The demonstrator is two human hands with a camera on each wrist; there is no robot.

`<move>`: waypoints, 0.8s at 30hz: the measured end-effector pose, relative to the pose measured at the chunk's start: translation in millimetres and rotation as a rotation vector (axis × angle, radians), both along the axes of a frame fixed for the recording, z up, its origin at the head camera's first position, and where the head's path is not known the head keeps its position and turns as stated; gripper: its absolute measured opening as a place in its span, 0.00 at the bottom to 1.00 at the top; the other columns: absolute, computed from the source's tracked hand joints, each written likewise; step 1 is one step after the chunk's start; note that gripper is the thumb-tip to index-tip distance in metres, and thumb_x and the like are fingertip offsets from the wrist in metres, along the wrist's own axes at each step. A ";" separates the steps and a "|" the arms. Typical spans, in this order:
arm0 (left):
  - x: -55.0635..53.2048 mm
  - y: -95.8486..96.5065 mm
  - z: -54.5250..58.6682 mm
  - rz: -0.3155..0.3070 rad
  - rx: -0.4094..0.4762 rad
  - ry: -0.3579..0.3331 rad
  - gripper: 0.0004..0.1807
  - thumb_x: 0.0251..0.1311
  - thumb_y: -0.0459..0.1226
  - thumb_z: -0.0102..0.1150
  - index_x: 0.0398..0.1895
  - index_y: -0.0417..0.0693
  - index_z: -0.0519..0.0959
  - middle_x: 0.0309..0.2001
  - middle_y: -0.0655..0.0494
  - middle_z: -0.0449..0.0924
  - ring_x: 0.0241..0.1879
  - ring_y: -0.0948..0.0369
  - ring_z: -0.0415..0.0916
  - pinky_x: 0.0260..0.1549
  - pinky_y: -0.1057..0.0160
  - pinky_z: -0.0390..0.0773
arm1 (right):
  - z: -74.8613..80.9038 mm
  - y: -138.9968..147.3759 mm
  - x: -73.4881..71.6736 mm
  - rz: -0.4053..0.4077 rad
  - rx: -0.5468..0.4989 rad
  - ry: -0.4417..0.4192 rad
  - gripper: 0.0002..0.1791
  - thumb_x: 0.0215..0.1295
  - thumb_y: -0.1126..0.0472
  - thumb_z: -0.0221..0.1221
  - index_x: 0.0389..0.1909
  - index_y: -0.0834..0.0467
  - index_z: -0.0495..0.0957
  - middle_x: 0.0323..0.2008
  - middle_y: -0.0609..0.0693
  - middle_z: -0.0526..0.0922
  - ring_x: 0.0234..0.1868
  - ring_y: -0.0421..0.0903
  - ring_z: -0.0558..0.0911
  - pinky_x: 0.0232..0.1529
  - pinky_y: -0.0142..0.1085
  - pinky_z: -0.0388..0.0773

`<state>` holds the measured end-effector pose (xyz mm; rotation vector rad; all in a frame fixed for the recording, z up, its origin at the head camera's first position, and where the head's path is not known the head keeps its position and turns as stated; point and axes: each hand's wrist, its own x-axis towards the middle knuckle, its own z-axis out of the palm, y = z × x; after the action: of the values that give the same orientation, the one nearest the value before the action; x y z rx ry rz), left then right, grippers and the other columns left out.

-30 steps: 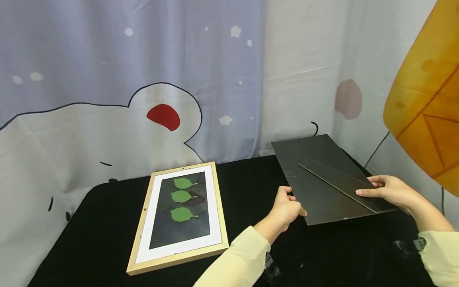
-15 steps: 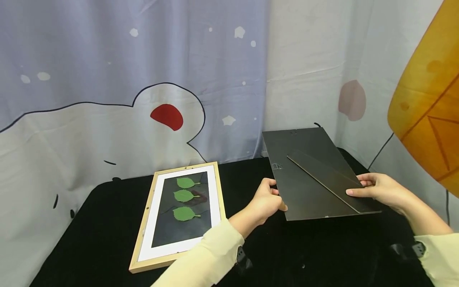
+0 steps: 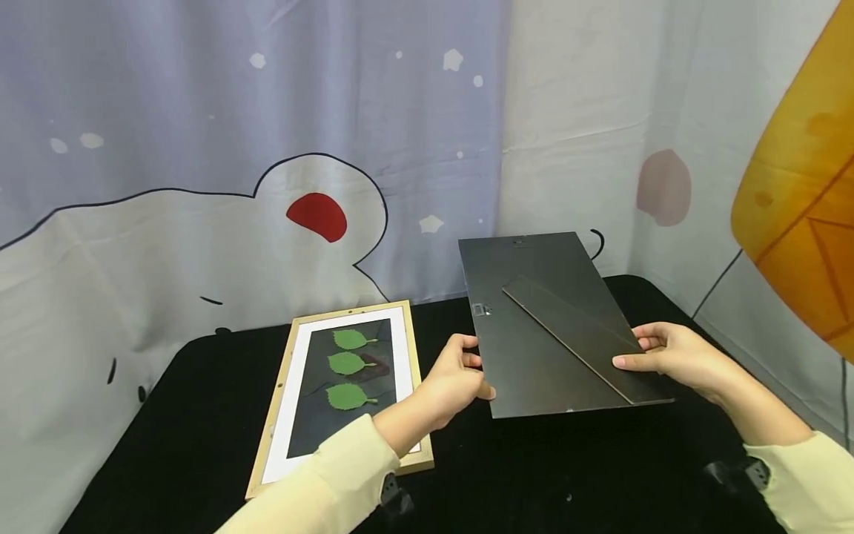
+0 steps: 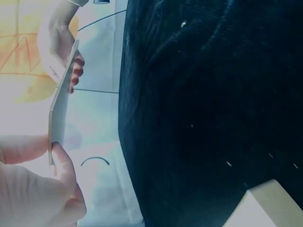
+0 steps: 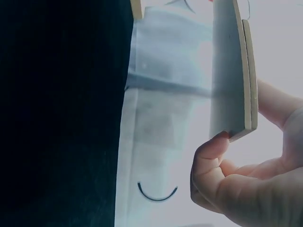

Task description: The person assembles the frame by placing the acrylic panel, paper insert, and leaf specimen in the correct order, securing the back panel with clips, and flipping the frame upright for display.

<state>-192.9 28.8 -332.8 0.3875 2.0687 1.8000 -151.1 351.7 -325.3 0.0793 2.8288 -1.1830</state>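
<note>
Left grip [image 3: 454, 387] and right grip [image 3: 674, 357] are clamping dark board [image 3: 547, 378] | it is hovering over bench [image 3: 574, 467], two o'clock from wooden frame [image 3: 278, 393] | uneven pinching may be risking tilt, slip

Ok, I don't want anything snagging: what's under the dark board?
Under the dark board, parts of the left hand and right hand show, with a gap above the black tabletop in the wrist views. In the head view, the board covers whatever lies directly below.
</note>
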 end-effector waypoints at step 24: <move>0.0 -97.4 2.9 0.028 0.026 0.020 0.42 0.42 0.18 0.58 0.66 0.34 0.58 0.43 0.47 0.63 0.39 0.56 0.66 0.39 0.63 0.72 | 10.7 -84.9 -14.0 0.071 -0.137 0.017 0.44 0.54 0.53 0.70 0.62 0.76 0.61 0.50 0.63 0.69 0.47 0.52 0.72 0.43 0.37 0.75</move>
<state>-192.9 -68.6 -329.9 0.3863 2.0757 1.8486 -165.1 266.7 -314.6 -0.0389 2.7306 -1.3627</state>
